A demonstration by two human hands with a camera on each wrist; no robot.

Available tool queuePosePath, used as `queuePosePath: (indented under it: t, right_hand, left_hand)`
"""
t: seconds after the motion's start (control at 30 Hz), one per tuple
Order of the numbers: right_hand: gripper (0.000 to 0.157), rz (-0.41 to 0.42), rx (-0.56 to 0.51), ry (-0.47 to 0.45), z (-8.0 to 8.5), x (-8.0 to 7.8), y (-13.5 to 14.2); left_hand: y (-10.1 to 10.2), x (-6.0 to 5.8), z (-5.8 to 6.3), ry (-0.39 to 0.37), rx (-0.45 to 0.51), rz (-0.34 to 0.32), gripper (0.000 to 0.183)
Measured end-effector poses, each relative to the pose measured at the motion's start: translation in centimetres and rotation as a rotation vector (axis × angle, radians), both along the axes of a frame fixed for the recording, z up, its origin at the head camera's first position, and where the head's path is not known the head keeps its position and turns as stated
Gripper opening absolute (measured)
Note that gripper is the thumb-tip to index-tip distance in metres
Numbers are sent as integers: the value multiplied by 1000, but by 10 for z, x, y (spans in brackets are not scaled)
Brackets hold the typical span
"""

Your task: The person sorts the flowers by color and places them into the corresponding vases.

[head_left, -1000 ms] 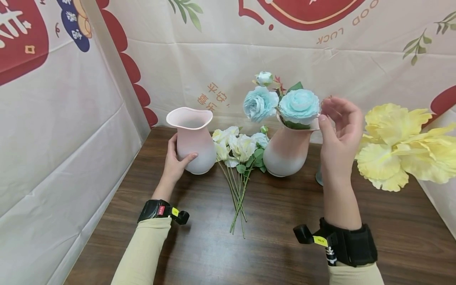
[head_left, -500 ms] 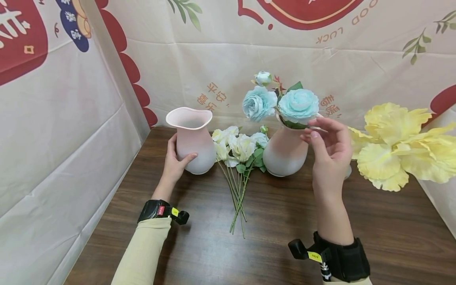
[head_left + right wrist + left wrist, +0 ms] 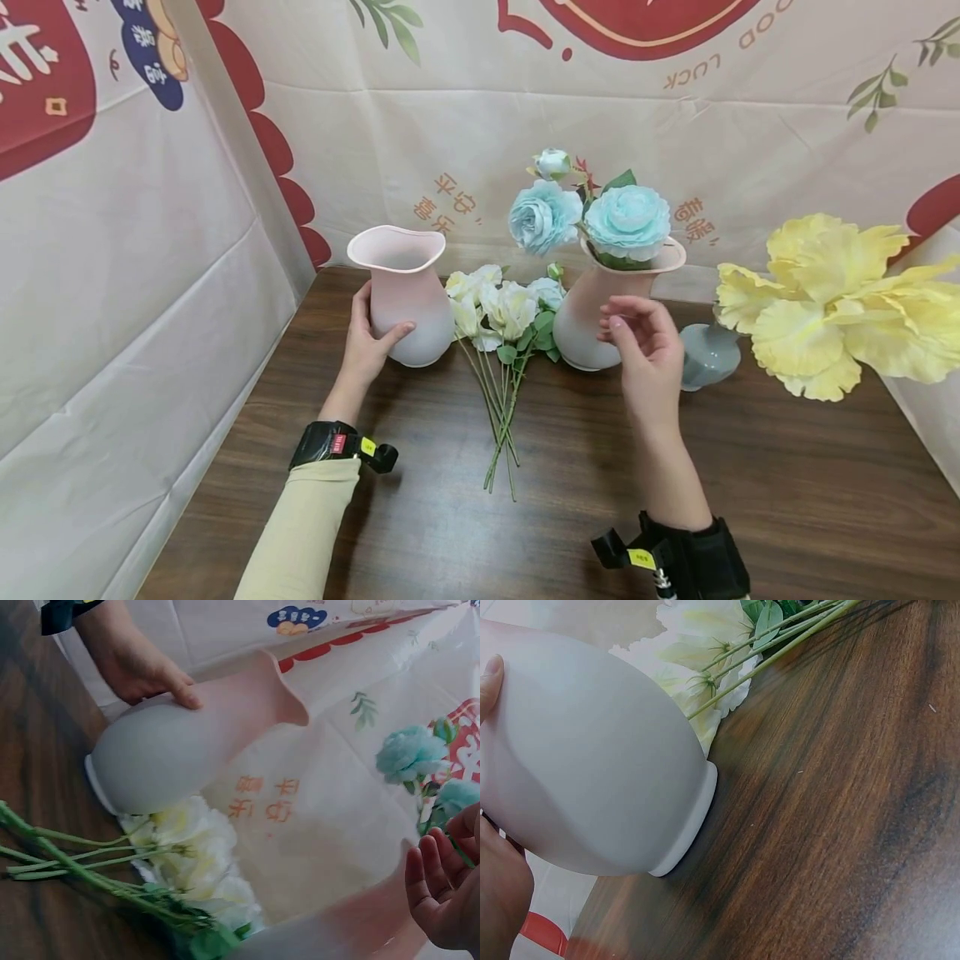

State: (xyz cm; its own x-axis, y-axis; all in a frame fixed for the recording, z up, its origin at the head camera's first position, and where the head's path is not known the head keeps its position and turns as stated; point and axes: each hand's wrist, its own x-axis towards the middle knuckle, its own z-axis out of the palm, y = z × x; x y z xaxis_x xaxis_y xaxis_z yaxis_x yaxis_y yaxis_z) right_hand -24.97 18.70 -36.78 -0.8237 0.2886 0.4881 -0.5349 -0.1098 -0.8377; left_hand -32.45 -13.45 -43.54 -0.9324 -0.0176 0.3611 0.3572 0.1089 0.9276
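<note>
The left hand (image 3: 369, 350) gripped the left vase (image 3: 412, 310), upright on the surface (image 3: 450, 537); the right hand (image 3: 651, 367), loosely curled and seemingly empty, hung before the right vase (image 3: 581, 321). Pale flowers (image 3: 510, 310) lay between. Sound handling likely required steadying the left vase and freeing crossed stems (image 3: 505, 433) singly.

Left hand (image 3: 141, 666) holds 1 vase (image 3: 176, 750) beside white flowers (image 3: 196, 844).

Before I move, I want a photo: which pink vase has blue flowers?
The pink vase on the right, partly behind the right hand; blue flowers rise from its mouth. The other pink vase, held by the left hand, shows none.
</note>
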Motion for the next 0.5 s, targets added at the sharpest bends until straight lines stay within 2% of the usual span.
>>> queuePosePath:
  t: [0.17, 0.37, 0.5]
  right_hand:
    - [16, 23, 25, -128, -26, -8, -2]
    - [24, 135, 61, -369, -55, -15, 1]
    - [30, 179, 105, -468, -69, -18, 2]
  left_hand:
    - [0, 0, 0, 3, 1, -2, 80]
    - [0, 0, 0, 5, 4, -3, 80]
    - [0, 0, 0, 4, 4, -4, 80]
